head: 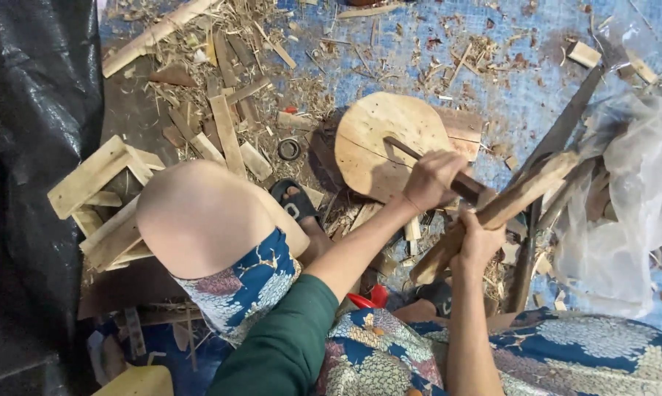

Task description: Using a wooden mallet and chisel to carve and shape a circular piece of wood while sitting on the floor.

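Head view, person seated low on the floor, knees apart.

Right hand (pixel 479 238): fingers clenched around the lower third of a long wooden stick (pixel 492 214). Stick's long axis runs diagonally, from its low end near the person's lap up and away to the right, where its upper end lies against other dark slats and a metal bar (pixel 558 136).

Left hand (pixel 432 178): fingers clenched around a dark-handled blade tool (pixel 437 169). Its axis runs from upper left, over the round wooden block (pixel 389 139), down to the right past the fingers toward the stick. The tool crosses just above the stick; whether the edge touches the wood cannot be told, the hand hides it.

Key relation: the stick lies directly below and to the right of the left fingers, and the two hands are near each other, left above right. The left hand is nearer the round block, which sits just beyond its fingers.

Room: the block face ahead of the left fingers is bare. To the right of the right fingers a clear plastic sheet (pixel 624 191) crowds the stick's upper end. Left of both hands, a sandalled foot (pixel 295 202) and raised knee (pixel 199 216). Shavings and offcuts litter the blue floor (pixel 507 95) beyond.
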